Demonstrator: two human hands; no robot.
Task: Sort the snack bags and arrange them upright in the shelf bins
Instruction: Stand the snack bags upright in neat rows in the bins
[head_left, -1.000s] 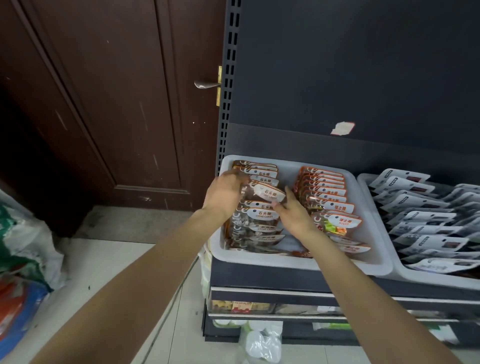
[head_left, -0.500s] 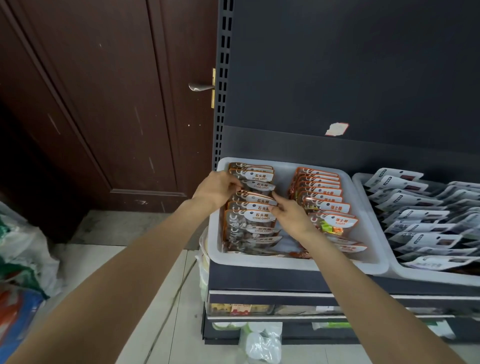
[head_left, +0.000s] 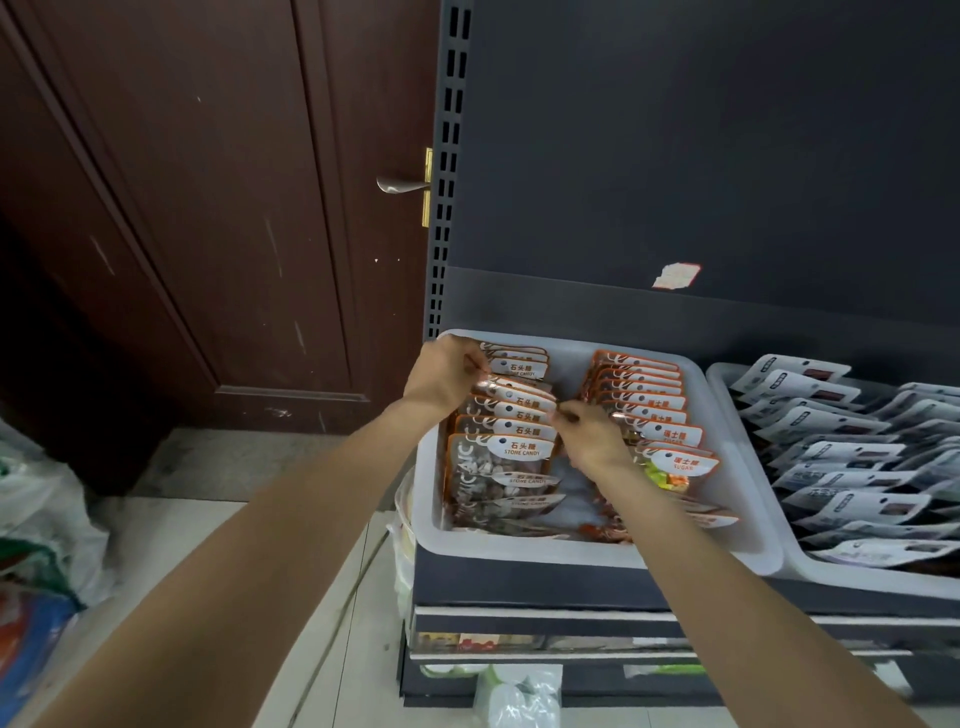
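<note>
Centre of frame: a white shelf bin (head_left: 587, 551) holds two rows of orange-trimmed bags. The left hand (head_left: 441, 376) pinches the left edge of a stone candy bag (head_left: 511, 388) in the left row, fingers curled on it; the right hand (head_left: 589, 434) pinches its right edge. Sugar bags (head_left: 670, 434) stand in the right row. At right frame, a second bin (head_left: 748, 415) holds white bags (head_left: 831, 452).

Dark shelf (head_left: 540, 590) carries two white bins (head_left: 582, 553), apparently touching.
</note>
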